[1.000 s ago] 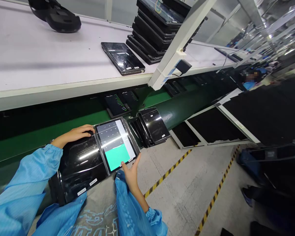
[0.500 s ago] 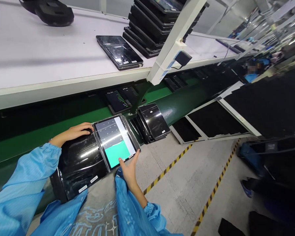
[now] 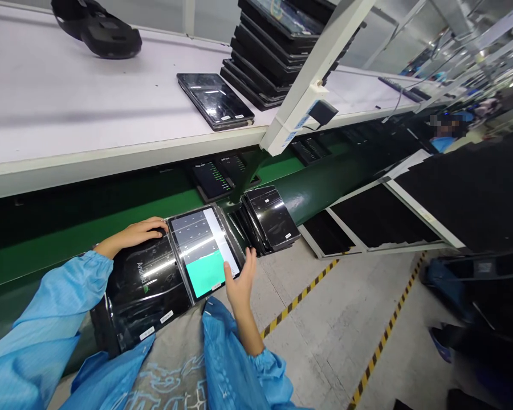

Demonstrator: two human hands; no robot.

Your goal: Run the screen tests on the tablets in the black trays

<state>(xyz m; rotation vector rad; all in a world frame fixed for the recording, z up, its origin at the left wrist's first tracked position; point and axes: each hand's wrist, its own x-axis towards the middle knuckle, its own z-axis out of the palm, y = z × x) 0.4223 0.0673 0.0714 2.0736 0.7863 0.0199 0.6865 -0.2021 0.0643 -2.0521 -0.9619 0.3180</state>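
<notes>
A tablet with a lit grey, white and green screen (image 3: 205,259) lies in front of me in clear film. Left of it, a dark tablet (image 3: 154,279) shows an Android logo and rests on other dark tablets. My left hand (image 3: 147,232) lies along the upper edges where these two tablets meet, fingers stretched out; its fingertips touch near the lit tablet's upper left corner. My right hand (image 3: 240,287) is at the lit tablet's lower right side, thumb and fingers apart, the thumb over its edge. Whether that thumb touches the tablet I cannot tell.
A stack of film-covered tablets (image 3: 270,219) stands right of the lit tablet. Tablets showing lines (image 3: 212,179) lie on the green belt under the white shelf (image 3: 111,114). The shelf bears a single tablet (image 3: 216,99) and a tall stack (image 3: 265,57). A white post (image 3: 294,108) carries a plug.
The right hand has loosened from the lit tablet's lower right corner and its fingers have risen. An Android logo has appeared on the dark tablet. The left hand stays in place.
</notes>
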